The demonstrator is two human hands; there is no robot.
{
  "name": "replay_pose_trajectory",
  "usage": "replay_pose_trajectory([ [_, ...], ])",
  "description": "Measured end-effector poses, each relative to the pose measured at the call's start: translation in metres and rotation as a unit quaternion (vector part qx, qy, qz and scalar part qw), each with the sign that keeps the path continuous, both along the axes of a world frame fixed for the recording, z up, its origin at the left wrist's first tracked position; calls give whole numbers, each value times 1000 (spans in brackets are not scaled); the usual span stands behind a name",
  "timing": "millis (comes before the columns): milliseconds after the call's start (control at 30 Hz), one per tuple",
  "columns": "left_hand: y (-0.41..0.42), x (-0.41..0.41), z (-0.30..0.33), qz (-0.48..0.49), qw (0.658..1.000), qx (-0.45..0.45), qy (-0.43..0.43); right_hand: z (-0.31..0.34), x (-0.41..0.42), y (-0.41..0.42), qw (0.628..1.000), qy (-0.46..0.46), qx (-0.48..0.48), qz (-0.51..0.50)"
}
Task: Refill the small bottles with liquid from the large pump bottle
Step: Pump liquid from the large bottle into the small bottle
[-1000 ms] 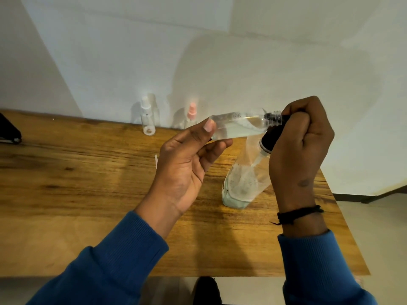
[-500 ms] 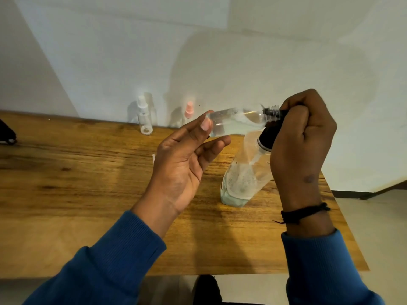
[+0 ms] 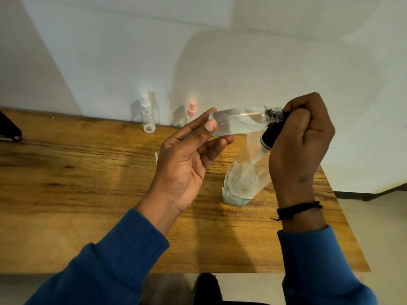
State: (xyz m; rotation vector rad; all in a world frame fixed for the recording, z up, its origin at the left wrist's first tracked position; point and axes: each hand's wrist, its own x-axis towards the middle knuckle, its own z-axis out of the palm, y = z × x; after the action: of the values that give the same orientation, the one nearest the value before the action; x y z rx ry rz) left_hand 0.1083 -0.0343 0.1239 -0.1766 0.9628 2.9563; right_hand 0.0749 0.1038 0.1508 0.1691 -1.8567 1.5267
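Basically unchanged from a second ago: small clear bottle (image 3: 239, 122) still near-horizontal, pinched in left hand (image 3: 187, 164), neck at pump nozzle. Right hand (image 3: 301, 142) still clamped round black pump head of large pump bottle (image 3: 244, 179), tilted on surface (image 3: 88, 194). Refill continuing, roughly half full.

blue sleeves (image 3: 123, 256), brown wood-grain table (image 3: 66, 183), black wristband (image 3: 297, 209)

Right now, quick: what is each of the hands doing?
Left hand: pinching the small clear bottle by its base, held sideways.
Right hand: gripping the large pump bottle by its black pump top.
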Motion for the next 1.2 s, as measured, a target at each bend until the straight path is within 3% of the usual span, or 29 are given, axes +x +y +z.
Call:
replay_pose_trajectory([
  [1200, -2, -1, 0, -5, 1000, 2, -7, 2, 0, 5, 999, -1, 32, -1],
])
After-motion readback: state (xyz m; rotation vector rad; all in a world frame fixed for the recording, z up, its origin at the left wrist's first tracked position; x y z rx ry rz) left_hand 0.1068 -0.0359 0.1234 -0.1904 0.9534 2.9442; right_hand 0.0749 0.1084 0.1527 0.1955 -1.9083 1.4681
